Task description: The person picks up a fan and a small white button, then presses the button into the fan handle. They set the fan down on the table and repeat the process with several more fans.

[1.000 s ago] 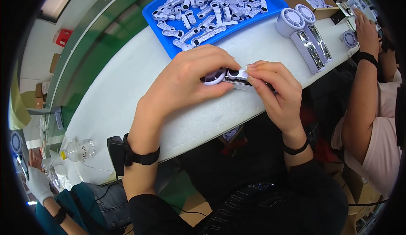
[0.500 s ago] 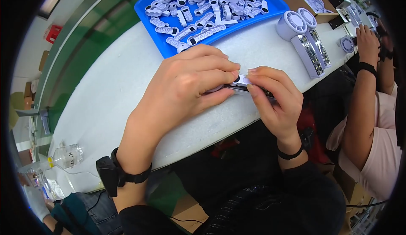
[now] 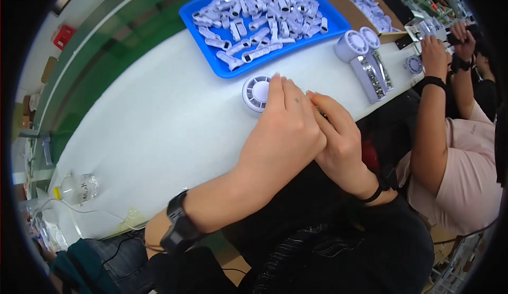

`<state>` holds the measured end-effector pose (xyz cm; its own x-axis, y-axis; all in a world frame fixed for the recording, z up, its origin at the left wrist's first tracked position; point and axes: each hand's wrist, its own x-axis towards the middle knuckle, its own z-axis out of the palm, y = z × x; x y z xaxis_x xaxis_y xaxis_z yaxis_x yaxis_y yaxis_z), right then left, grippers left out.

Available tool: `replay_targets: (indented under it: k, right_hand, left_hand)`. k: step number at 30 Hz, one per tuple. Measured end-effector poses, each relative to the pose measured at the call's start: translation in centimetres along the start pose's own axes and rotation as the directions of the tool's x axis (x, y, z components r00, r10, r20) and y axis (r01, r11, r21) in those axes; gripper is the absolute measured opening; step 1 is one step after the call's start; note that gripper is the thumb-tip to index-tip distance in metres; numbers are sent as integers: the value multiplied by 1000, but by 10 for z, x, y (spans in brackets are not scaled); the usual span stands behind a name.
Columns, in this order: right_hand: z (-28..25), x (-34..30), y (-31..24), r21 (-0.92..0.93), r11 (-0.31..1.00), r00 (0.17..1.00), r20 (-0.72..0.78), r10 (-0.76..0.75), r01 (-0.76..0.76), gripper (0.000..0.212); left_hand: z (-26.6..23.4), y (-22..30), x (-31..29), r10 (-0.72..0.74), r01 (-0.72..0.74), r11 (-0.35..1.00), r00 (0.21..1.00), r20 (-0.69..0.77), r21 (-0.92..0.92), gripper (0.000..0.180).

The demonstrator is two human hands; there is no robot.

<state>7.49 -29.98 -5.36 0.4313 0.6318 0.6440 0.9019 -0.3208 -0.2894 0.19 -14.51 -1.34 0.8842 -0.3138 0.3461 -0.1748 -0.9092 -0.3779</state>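
A lavender handheld fan [image 3: 258, 94] lies low over the white table, its round slotted head showing to the left of my fingers. My left hand [image 3: 288, 119] is closed over the fan's body just below the head, fingers pressed together, and covers most of it. At the lower end of the fan, my right hand [image 3: 338, 132] grips with thumb and fingers close against my left hand. The fan's handle is almost wholly hidden between both hands. Beyond them, a blue tray [image 3: 228, 73] holds many small lavender plastic parts with dark patches.
Two more lavender fans [image 3: 365, 74] with exposed innards lie to the right. Behind them stands a cardboard box [image 3: 338, 2] of pale parts. A co-worker's arm [image 3: 431, 114] reaches over the table at far right. At the left edge are a clear bottle [image 3: 79, 189] and a thin white cable.
My left hand has swung over the fan toward the right hand, and the fan's round head now shows. The small pale piece at my fingertips is hidden from sight.
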Motion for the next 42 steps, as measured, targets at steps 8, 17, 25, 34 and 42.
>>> replay_targets:
  k: [8, 17, 25, 34, 42]
  right_hand:
    - [-1, 0, -2, -32, 999, 999, -29, -22, 21, 37]
    - [-7, 3, 0, 11, 1000, 1000, 20, -5, 4, 41]
    - [-22, 49, 17, 939, 227, 875, 128, 468, -259, 20]
    - [-3, 102, -17, 868, 121, 827, 404, 391, -481, 46]
    - [26, 85, -11, 693, 577, 902, 337, 270, -432, 48]
  left_hand:
    - [9, 14, -14, -120, 123, 992, 988, -101, 25, 36]
    - [35, -1, -24, -306, 181, 860, 931, -199, -477, 47]
    - [44, -32, -32, -623, 165, 498, 751, -218, -851, 64]
    - [58, -34, -41, -573, 261, 519, 813, -104, -814, 76]
    - [66, -30, -43, -600, 281, 501, 795, -94, -819, 74]
